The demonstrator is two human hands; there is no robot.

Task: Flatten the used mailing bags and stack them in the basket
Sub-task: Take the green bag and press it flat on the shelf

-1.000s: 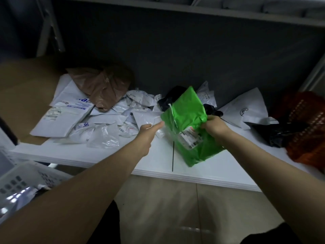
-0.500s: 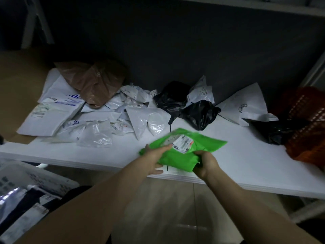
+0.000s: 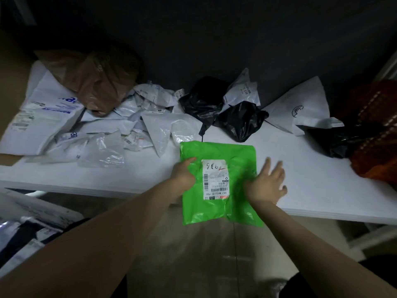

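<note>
A bright green mailing bag [image 3: 232, 153] with a white shipping label lies spread flat on the white table [image 3: 300, 168], its near end hanging over the front edge. My left hand [image 3: 184, 173] holds the bag's left edge, thumb on top. My right hand [image 3: 268, 181] lies flat with spread fingers on the bag's right edge and the table, a little blurred. The basket [image 3: 32, 224] at the lower left is white and holds several flattened bags.
A heap of white and clear used bags [image 3: 96, 134] covers the table's left side, with a brown bag [image 3: 101, 82] on top. Black bags [image 3: 238, 119] and a white bag [image 3: 300, 106] sit at the back. An orange mesh thing [image 3: 378, 130] stands far right.
The green bag went from being held crumpled in the air to lying spread flat at the table's front edge. My right hand opened and slid out to the bag's right side.
</note>
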